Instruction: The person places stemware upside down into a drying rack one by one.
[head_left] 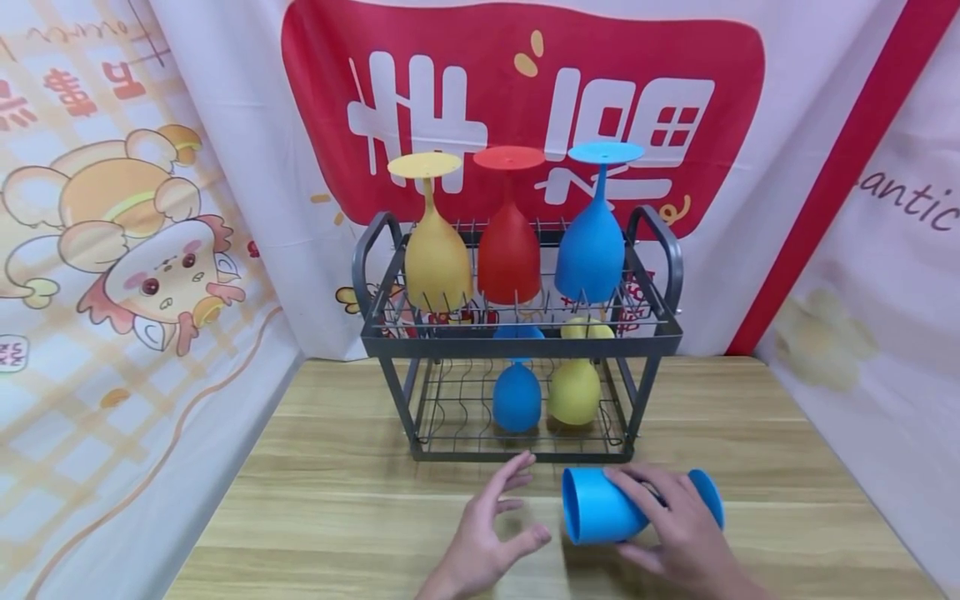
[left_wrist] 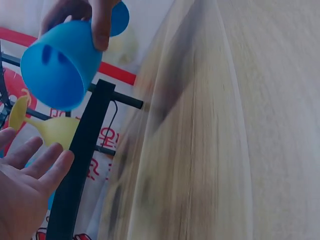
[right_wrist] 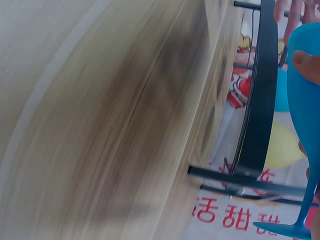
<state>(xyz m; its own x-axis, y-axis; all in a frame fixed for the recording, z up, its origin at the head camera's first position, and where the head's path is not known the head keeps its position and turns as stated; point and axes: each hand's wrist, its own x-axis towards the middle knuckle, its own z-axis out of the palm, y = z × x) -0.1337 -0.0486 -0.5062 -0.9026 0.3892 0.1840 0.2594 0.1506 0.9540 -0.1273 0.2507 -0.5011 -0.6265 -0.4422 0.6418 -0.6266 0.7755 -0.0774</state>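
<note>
My right hand (head_left: pixel 688 529) grips a blue plastic goblet (head_left: pixel 600 507) by its bowl and stem, above the wooden table. The goblet lies on its side in the air, its mouth facing left and its round base to the right. My left hand (head_left: pixel 486 533) is just left of the goblet's mouth, fingers spread and holding nothing. In the left wrist view, the left palm and fingers (left_wrist: pixel 42 167) show below the goblet's hollow mouth (left_wrist: pixel 52 77). The right wrist view catches the goblet's bowl, thin stem and flat base (right_wrist: pixel 282 229).
Behind the hands stands a black two-tier rack (head_left: pixel 525 347). Upside down on top are yellow (head_left: pixel 438 262), red (head_left: pixel 510 262) and blue (head_left: pixel 590 258) goblets. A blue goblet (head_left: pixel 516 402) and a yellow one (head_left: pixel 574 396) stand upside down below. Printed cloth (head_left: pixel 240 100) surrounds the table.
</note>
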